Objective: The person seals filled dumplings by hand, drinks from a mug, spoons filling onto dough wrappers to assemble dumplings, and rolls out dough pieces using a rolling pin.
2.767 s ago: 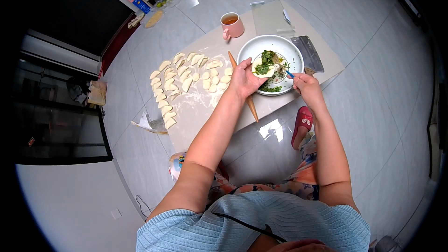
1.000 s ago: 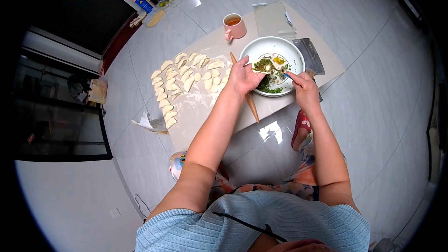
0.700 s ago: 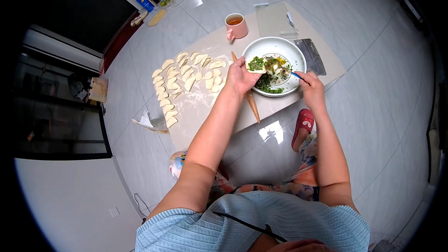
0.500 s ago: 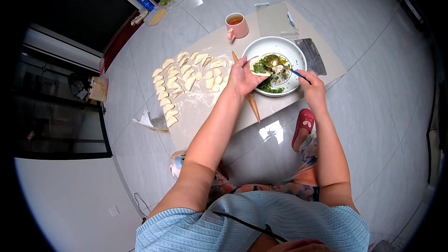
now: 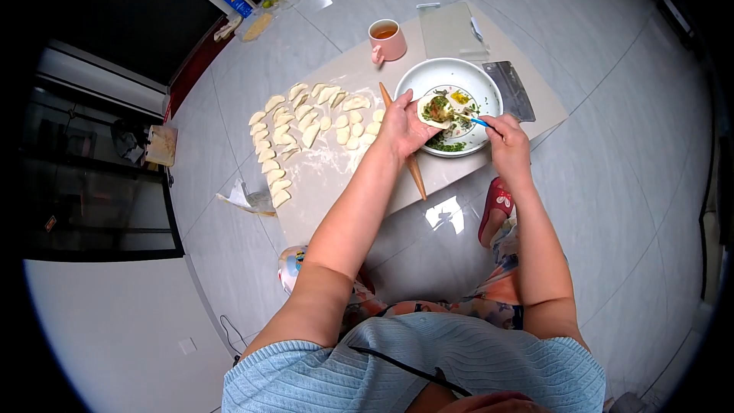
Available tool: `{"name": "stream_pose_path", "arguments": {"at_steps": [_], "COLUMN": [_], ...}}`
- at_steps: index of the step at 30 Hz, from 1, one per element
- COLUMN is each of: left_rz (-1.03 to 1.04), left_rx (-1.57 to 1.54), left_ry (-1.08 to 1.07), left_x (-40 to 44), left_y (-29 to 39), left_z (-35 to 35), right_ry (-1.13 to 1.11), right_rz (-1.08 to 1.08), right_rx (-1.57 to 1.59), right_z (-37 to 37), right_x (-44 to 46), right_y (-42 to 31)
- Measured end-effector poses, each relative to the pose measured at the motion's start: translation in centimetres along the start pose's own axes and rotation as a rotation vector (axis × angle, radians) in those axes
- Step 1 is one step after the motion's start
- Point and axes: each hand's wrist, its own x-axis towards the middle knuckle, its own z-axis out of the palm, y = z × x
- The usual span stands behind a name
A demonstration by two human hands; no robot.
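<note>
My left hand (image 5: pixel 405 124) cradles a round dumpling wrapper (image 5: pixel 433 111) with green and brown filling on it, over the left side of a white bowl (image 5: pixel 495 103). Chopped greens and filling (image 5: pixel 451 145) lie in the bowl. Closed around a spoon with a blue handle (image 5: pixel 480 122) is my right hand (image 5: pixel 507 141), at the bowl's right rim; the spoon's head is at the filling on the wrapper. A wooden rolling pin (image 5: pixel 415 176) lies partly under my left hand.
Rows of folded dumplings (image 5: pixel 283 138) and several small dough pieces (image 5: pixel 344 136) lie on the floured table (image 5: pixel 313 206). Beyond them stands a pink mug (image 5: pixel 388 44) of brownish liquid. A clear board (image 5: pixel 447 33) and a dark flat blade (image 5: pixel 508 90) lie by the bowl.
The spoon's head has moved left from over the bowl to the wrapper, bringing filling onto it. My left hand has shifted slightly right with the wrapper.
</note>
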Motion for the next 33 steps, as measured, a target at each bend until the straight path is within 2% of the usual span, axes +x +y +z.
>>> {"name": "stream_pose_path", "arguments": {"at_steps": [11,13,19,29,33], "left_rz": [-0.018,-0.023,0.033,0.081,0.147], "left_rx": [-0.043,-0.071,-0.104,-0.143,-0.149], "left_ry": [-0.029,-0.021,-0.036,0.007,0.015], "left_x": [-0.2,-0.2,-0.3,-0.6,-0.7], "left_y": [0.1,0.2,0.8,2.1,2.6], "left_z": [0.0,-0.1,-0.7,-1.0,-1.4], "right_ry": [-0.046,-0.028,0.051,-0.028,0.038], "right_rz": [0.0,0.077,0.119,0.187,0.202], "right_rx": [-0.02,0.109,0.278,0.237,0.013], "right_z": [0.3,0.0,-0.5,-0.6,-0.9], "right_x": [-0.1,0.0,0.7,0.4,0.3], "right_y": [-0.4,-0.4,1.1,1.7,2.4]}}
